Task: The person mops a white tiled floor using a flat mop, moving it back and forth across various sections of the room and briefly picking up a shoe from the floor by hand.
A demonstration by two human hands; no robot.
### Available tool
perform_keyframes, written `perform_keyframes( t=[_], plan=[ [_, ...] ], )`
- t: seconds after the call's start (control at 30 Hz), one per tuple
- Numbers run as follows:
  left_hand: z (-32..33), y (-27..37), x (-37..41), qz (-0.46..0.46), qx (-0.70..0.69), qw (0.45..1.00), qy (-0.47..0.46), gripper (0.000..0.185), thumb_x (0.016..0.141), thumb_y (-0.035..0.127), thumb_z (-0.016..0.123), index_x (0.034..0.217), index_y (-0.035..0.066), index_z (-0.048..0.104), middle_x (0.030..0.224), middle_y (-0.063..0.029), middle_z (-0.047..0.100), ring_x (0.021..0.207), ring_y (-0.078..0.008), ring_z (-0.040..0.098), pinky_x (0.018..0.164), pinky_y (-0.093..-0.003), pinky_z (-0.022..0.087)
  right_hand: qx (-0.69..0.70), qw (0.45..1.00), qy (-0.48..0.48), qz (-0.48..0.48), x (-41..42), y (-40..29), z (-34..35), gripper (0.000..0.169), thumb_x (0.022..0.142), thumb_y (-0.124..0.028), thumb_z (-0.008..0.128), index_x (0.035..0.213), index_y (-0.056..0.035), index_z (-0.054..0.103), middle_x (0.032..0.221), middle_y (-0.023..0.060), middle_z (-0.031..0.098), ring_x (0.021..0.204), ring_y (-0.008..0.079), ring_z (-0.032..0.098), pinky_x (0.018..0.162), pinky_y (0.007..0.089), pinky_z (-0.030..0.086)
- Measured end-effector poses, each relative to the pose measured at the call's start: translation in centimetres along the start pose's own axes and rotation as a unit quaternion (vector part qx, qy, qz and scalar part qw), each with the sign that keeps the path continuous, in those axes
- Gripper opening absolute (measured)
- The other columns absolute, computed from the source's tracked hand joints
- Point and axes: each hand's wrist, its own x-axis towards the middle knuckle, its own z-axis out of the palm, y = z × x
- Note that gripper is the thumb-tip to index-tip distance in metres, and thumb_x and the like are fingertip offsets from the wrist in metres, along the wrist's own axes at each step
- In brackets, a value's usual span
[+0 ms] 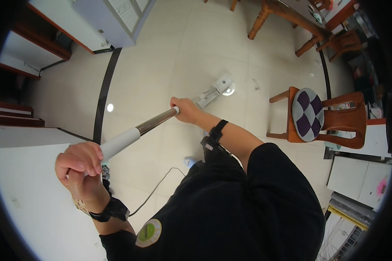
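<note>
A mop with a white grip sleeve, a shiny metal pole [156, 122] and a pale, flat head [223, 84] slants across the view. My left hand [81, 163] is wrapped around the top end of its white handle [121, 143], at the left. Farther down, my right hand [187, 111] grips the pole just past a white collar. The mop head is on the glossy cream tile floor [170, 62] ahead of me. My right forearm and hand hide part of the lower pole.
A wooden chair [341, 119] with a purple-and-grey checked cushion [308, 115] stands at right. A wooden table [294, 16] is at the top right, and a pale cabinet [107, 23] at the top left. A thin cable [158, 185] runs from my left wristband. A light-blue slipper [189, 161] shows below.
</note>
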Motion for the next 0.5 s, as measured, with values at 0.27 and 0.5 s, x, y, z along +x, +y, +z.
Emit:
perform_keyframes(
  t=[0.27,0.5],
  plan=[
    [1.5,-6.9,4.4,-0.001,0.076,0.996,0.05,0.009,0.078,0.0,0.044,0.078,0.005,0.051,0.06,-0.0041,0.047,0.052,-0.0147,0.046,0.066,-0.0354,0.042,-0.076,0.995,0.046,-0.052,13.0,5.4,-0.6,0.017,0.066,-0.008,0.064,0.079,-0.0114,0.054,0.078,0.0059,0.056,0.081,0.0269,0.055,0.073,0.0381,0.042],
    [6.2,-17.9,12.5,-0.026,0.21,0.975,0.068,0.014,0.082,-0.001,0.039,0.087,0.003,0.051,0.061,-0.0031,0.044,0.059,-0.0131,0.045,0.078,-0.0377,0.041,-0.08,0.996,0.042,-0.014,25.2,14.1,-2.8,0.02,0.065,-0.01,0.067,0.083,-0.0145,0.058,0.082,0.0058,0.059,0.084,0.0254,0.057,0.073,0.037,0.044]
  ],
)
